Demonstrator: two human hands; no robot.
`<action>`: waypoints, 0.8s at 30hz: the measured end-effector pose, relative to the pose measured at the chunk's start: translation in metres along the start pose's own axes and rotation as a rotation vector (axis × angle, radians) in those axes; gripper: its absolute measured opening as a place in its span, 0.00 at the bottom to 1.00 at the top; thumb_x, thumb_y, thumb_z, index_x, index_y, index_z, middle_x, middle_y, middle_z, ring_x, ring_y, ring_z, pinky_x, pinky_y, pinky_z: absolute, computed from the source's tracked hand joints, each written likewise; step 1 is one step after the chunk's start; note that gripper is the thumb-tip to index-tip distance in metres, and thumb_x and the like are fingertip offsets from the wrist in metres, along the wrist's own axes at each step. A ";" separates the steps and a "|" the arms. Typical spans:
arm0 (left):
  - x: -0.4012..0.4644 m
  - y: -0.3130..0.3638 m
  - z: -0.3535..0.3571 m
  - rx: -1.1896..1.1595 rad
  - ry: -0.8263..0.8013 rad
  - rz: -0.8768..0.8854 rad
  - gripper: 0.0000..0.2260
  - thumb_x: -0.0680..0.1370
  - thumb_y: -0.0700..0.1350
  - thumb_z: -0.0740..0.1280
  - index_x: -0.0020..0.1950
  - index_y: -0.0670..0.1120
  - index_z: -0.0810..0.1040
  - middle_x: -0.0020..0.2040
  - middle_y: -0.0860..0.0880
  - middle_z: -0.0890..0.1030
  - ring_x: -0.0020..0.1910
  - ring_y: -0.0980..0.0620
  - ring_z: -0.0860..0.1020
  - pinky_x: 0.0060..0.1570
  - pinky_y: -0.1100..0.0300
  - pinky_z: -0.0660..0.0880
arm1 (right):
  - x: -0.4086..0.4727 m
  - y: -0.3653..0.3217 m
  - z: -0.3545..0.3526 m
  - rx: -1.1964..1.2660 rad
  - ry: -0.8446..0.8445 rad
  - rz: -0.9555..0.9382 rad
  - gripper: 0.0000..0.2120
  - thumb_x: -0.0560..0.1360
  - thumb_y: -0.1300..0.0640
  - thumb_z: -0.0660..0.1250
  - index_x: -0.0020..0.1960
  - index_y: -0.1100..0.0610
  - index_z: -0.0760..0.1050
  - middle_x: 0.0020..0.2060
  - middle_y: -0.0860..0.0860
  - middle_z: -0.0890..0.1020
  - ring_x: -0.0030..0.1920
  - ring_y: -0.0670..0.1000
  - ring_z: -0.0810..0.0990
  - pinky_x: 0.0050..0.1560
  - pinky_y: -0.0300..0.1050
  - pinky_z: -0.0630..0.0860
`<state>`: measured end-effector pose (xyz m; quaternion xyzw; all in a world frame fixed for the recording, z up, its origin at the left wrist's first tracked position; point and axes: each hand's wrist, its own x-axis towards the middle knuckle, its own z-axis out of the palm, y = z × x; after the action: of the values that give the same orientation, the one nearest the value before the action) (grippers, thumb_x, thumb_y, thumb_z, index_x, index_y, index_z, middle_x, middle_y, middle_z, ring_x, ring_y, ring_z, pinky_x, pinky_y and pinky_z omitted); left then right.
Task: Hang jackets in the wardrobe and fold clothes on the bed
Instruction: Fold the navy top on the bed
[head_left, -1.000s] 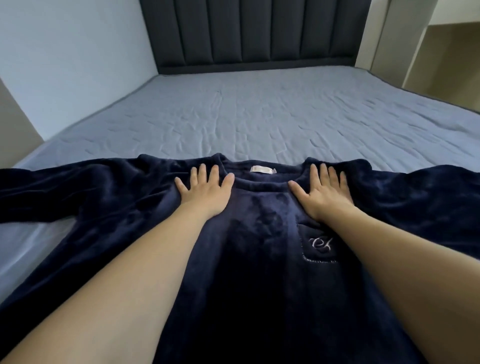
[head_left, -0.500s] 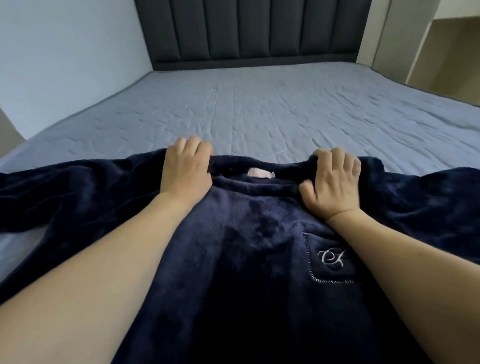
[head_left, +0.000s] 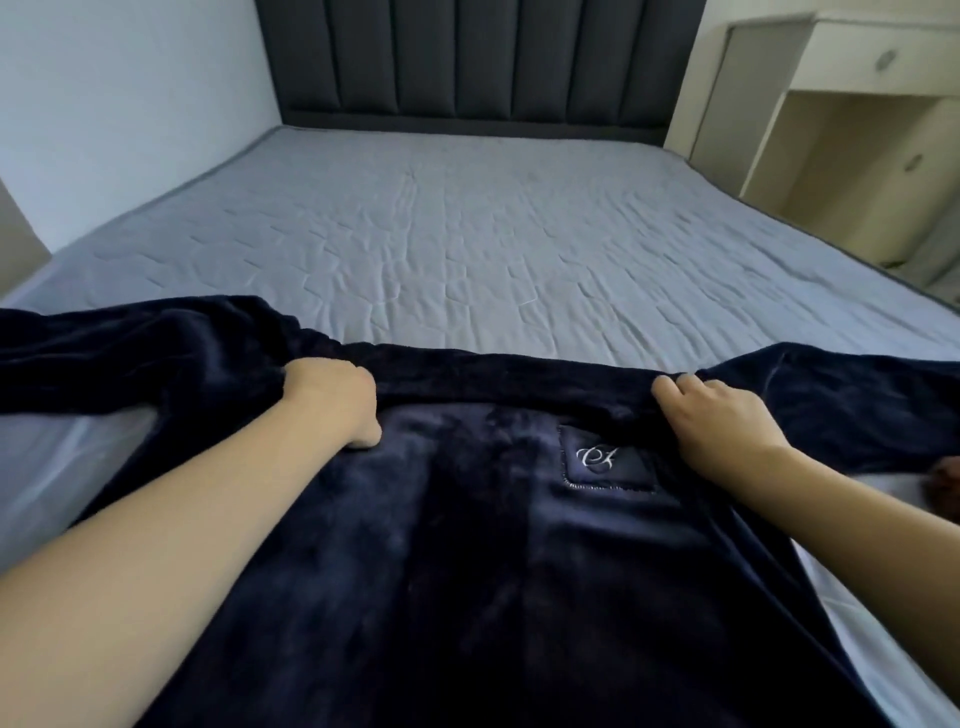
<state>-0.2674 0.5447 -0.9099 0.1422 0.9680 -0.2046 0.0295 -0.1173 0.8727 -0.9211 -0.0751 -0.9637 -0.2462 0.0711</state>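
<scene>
A dark navy fleece top (head_left: 467, 545) lies spread on the near part of the grey bed (head_left: 467, 249), sleeves stretched out to the left and right. A small chest pocket (head_left: 605, 460) with a pale embroidered monogram faces up. My left hand (head_left: 332, 402) grips the left shoulder of the top, fingers curled into the fabric. My right hand (head_left: 711, 421) grips the right shoulder. The top edge between my hands is folded over toward me, so the collar and its label are hidden.
A dark padded headboard (head_left: 467, 57) stands at the far end of the bed. A white wall (head_left: 119, 104) runs along the left. Cream cupboards with an open shelf (head_left: 852, 135) stand at the right. A small dark object (head_left: 943, 480) lies at the right edge.
My hands went from lying flat beside the collar to gripping the shoulders, and have pulled the top edge over toward me, hiding the collar label. Both hands have spread wider apart.
</scene>
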 end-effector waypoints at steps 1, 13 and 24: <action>0.003 0.003 -0.014 -0.061 -0.003 0.005 0.15 0.69 0.52 0.60 0.52 0.49 0.76 0.49 0.50 0.78 0.46 0.48 0.77 0.39 0.56 0.69 | 0.000 -0.001 -0.005 0.003 -0.080 0.018 0.12 0.76 0.59 0.58 0.60 0.55 0.64 0.51 0.50 0.76 0.49 0.54 0.79 0.35 0.46 0.68; 0.037 0.074 0.049 -0.511 0.110 0.062 0.27 0.80 0.62 0.43 0.79 0.60 0.41 0.81 0.51 0.41 0.78 0.48 0.35 0.65 0.28 0.31 | 0.059 -0.089 -0.018 0.876 -0.226 0.265 0.30 0.74 0.30 0.43 0.69 0.43 0.63 0.72 0.49 0.63 0.76 0.57 0.53 0.66 0.73 0.32; 0.047 -0.007 0.028 -0.548 -0.158 -0.304 0.37 0.75 0.72 0.39 0.80 0.56 0.45 0.80 0.49 0.39 0.77 0.49 0.33 0.68 0.31 0.30 | 0.050 -0.103 0.028 0.690 -0.227 0.231 0.33 0.72 0.29 0.30 0.75 0.33 0.40 0.79 0.45 0.43 0.77 0.55 0.35 0.63 0.71 0.24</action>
<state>-0.3148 0.5395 -0.9386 -0.0336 0.9919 0.0511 0.1109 -0.1879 0.8026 -0.9845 -0.1815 -0.9769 0.1123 0.0121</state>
